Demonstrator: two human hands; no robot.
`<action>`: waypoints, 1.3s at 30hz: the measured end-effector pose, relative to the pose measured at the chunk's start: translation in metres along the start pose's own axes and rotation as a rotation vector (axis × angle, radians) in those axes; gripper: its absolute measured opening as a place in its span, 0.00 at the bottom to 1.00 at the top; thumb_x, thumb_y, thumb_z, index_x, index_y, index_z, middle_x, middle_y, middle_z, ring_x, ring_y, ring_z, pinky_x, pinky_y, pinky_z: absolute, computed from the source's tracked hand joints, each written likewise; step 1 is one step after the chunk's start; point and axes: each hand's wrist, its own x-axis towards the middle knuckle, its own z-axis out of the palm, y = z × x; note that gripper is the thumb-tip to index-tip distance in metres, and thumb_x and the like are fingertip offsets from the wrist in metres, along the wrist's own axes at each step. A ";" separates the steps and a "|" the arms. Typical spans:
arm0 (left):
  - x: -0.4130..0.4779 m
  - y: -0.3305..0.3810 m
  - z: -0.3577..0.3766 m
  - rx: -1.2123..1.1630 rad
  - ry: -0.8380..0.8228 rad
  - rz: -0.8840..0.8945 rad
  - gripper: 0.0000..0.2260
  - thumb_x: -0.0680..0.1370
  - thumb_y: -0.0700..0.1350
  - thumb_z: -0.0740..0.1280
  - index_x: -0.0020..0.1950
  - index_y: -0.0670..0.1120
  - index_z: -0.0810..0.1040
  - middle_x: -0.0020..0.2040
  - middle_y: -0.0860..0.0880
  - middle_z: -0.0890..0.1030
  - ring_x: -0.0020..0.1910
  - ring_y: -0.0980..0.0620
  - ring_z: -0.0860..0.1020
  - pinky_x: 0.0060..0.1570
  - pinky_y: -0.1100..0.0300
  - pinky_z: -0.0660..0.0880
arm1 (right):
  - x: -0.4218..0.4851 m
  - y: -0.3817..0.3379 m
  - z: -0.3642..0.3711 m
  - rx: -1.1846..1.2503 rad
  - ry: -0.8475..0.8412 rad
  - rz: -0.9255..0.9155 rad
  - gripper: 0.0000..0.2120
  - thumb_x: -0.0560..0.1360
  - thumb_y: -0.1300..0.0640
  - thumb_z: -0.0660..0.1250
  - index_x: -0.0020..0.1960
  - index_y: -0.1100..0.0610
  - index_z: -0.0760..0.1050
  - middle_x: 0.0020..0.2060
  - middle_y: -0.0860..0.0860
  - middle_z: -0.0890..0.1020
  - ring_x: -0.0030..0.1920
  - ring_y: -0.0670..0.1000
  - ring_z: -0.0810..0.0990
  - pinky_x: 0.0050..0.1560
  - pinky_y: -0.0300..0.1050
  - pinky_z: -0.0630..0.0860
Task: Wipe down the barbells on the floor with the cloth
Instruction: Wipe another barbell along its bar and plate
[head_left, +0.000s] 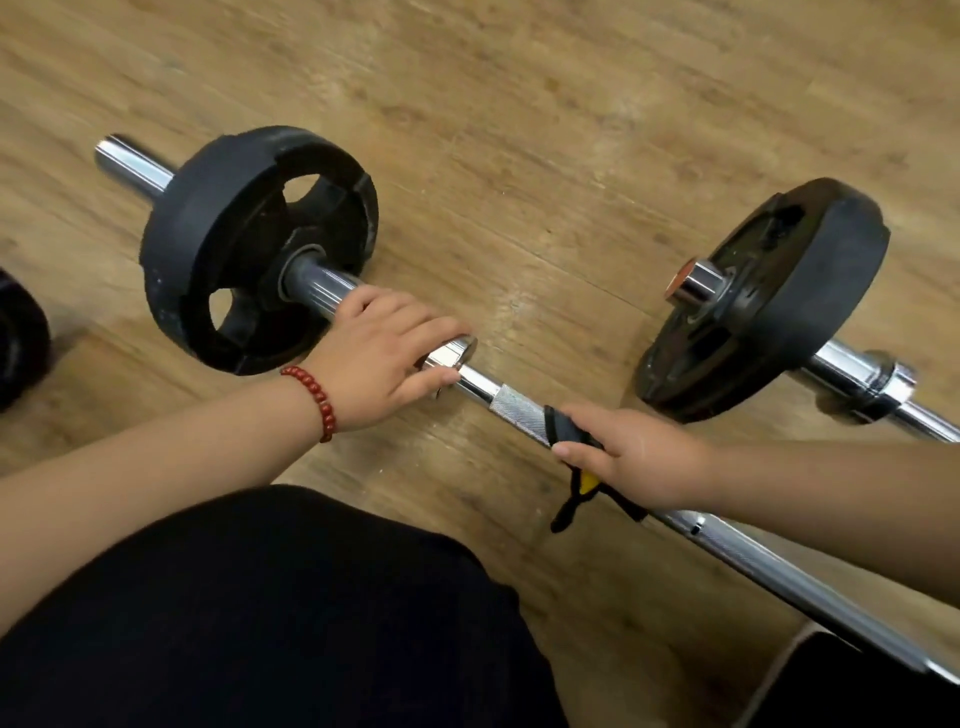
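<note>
1. The light is warm, even and fairly bright, falling from above on the wooden floor (519, 130);
2. soft, weak shadows lie beside the black plates (234, 218);
3. white glare sits on the chrome bar (478, 382);
4. motion blur smears the floor grain; the wide lens bends the edges.

Red bead bracelet (312, 401) at the wrist of my left hand (384, 353), centre-left, bare forearms (156, 467), black trousers (270, 618) lower left.
</note>
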 end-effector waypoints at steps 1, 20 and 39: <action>-0.004 0.000 0.000 -0.008 -0.002 0.004 0.25 0.79 0.65 0.47 0.66 0.54 0.71 0.57 0.54 0.78 0.58 0.50 0.73 0.60 0.54 0.57 | 0.008 -0.008 -0.001 0.063 -0.012 -0.002 0.11 0.81 0.46 0.55 0.47 0.52 0.68 0.37 0.45 0.72 0.35 0.42 0.70 0.36 0.33 0.66; -0.040 -0.009 0.000 0.060 -0.117 0.077 0.36 0.73 0.72 0.48 0.70 0.50 0.68 0.56 0.50 0.79 0.58 0.48 0.75 0.60 0.48 0.65 | 0.001 0.000 0.036 0.622 -0.218 0.107 0.15 0.75 0.40 0.61 0.52 0.49 0.76 0.46 0.51 0.84 0.42 0.46 0.80 0.41 0.32 0.74; -0.041 -0.005 -0.003 0.015 -0.134 0.038 0.37 0.73 0.73 0.47 0.71 0.50 0.67 0.58 0.50 0.78 0.60 0.47 0.74 0.62 0.50 0.62 | -0.044 0.023 0.050 0.369 -0.219 0.265 0.33 0.65 0.29 0.55 0.52 0.56 0.75 0.44 0.50 0.79 0.48 0.51 0.79 0.51 0.42 0.73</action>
